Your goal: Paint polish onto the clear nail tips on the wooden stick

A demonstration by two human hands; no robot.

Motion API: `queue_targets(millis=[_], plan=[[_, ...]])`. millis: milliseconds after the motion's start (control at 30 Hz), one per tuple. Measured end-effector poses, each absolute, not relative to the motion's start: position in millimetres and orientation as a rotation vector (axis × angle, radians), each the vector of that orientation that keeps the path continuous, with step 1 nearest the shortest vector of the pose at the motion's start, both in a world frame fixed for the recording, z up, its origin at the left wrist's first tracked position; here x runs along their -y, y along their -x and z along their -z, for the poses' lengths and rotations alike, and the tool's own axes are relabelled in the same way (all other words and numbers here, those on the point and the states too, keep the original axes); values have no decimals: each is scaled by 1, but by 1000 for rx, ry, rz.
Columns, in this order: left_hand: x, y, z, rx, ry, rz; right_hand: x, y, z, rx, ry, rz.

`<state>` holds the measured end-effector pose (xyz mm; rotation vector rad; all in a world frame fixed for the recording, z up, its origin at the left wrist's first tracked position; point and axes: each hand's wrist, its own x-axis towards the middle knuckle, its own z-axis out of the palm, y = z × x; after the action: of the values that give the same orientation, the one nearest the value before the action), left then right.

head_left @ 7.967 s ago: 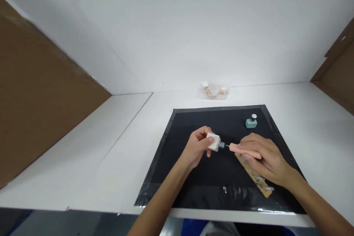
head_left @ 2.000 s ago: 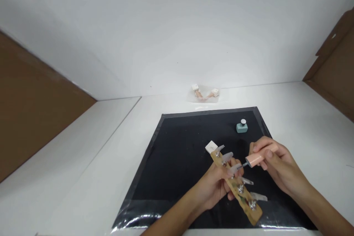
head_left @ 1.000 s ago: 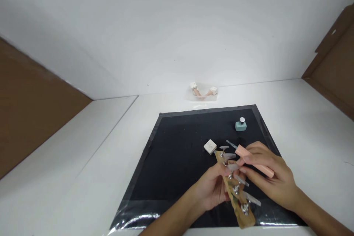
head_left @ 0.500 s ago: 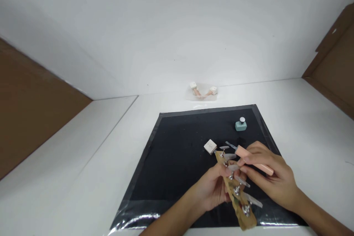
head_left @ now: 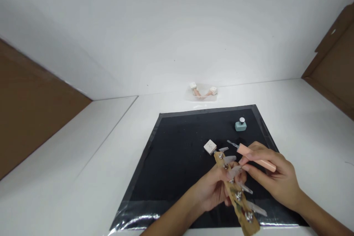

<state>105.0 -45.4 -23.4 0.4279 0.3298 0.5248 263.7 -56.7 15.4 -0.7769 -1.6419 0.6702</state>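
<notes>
My left hand (head_left: 207,191) is closed around a tan, wavy-edged nail tip holder (head_left: 237,205), tilted toward me. Several clear false nail tips (head_left: 256,208) stand on its metal posts. In my right hand (head_left: 279,177) lies a nail polish brush with a peach handle (head_left: 258,158), its bristle end pointing left and up, apart from the tips. The thumb and forefinger of that hand meet at the edge of a middle nail tip (head_left: 234,172). Just beyond the holder's far end sits a white cube-shaped piece (head_left: 210,147).
A teal bottle (head_left: 240,126) with a round silver top stands on the black mat (head_left: 171,155), right of centre. Behind the mat, a clear tray (head_left: 203,98) holds white-and-peach pieces. White walls and brown cardboard panels (head_left: 33,107) enclose the table.
The holder has shifted slightly, its near end moving down and to the right. My right hand and the brush have moved a little to the right.
</notes>
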Motion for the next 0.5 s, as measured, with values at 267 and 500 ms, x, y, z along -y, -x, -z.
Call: queue_targets(millis=[267, 500], plan=[[45, -106, 20, -327, -419, -528, 59, -262, -17, 1622, 805, -644], [45, -107, 15, -425, -471, -528, 59, -262, -19, 1618, 758, -672]])
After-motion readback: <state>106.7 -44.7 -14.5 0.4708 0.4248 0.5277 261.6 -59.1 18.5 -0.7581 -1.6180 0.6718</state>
